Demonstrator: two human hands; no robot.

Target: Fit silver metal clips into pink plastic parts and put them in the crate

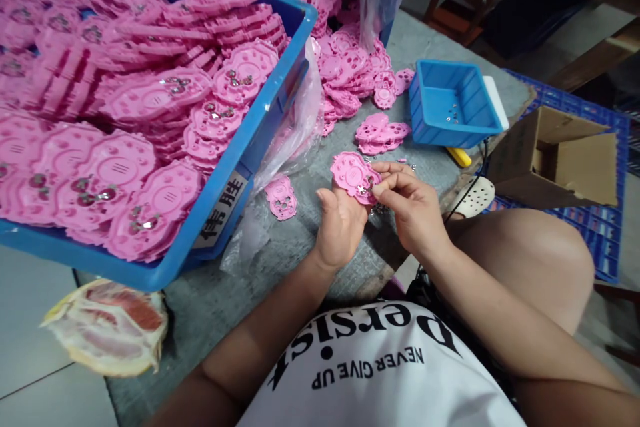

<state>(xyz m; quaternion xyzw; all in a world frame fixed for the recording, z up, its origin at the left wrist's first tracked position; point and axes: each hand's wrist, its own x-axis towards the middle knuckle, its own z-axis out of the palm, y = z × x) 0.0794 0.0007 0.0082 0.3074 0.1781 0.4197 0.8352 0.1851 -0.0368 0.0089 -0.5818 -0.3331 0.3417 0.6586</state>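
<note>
My left hand (339, 223) holds a pink plastic plate (354, 175) from below, fingers curled round its edge. My right hand (407, 203) pinches at the plate's right side, where small metal clips sit; what is between its fingertips is too small to make out. Both hands hover over the grey table (300, 240), near its front edge.
A large blue crate (260, 127) full of pink plates fills the left. More pink plates (350, 67) lie heaped at the back beside a plastic bag. A small blue tray (453, 103) holds tiny metal parts. One loose pink plate (281, 197) lies nearby. A cardboard box (570, 157) sits right; peeled fruit (113, 327) lies lower left.
</note>
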